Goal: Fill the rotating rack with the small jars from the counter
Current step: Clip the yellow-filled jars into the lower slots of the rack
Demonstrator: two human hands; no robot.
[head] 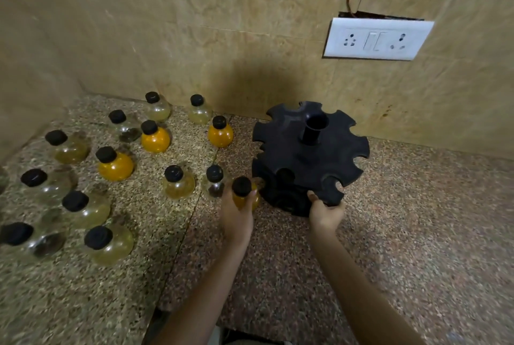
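Note:
A black rotating rack with notched tiers and a central tube stands on the counter near the wall. One black-capped jar sits in a lower slot at its front left. My right hand grips the rack's front edge. My left hand holds a small round jar with orange contents and a black cap, right beside the rack's lower left side. Several more small black-capped jars, orange, yellowish or nearly clear, stand scattered on the counter to the left.
The speckled stone counter meets a beige tiled wall behind and at the left. A white socket and switch plate hangs on the wall above the rack, with wires running up from it.

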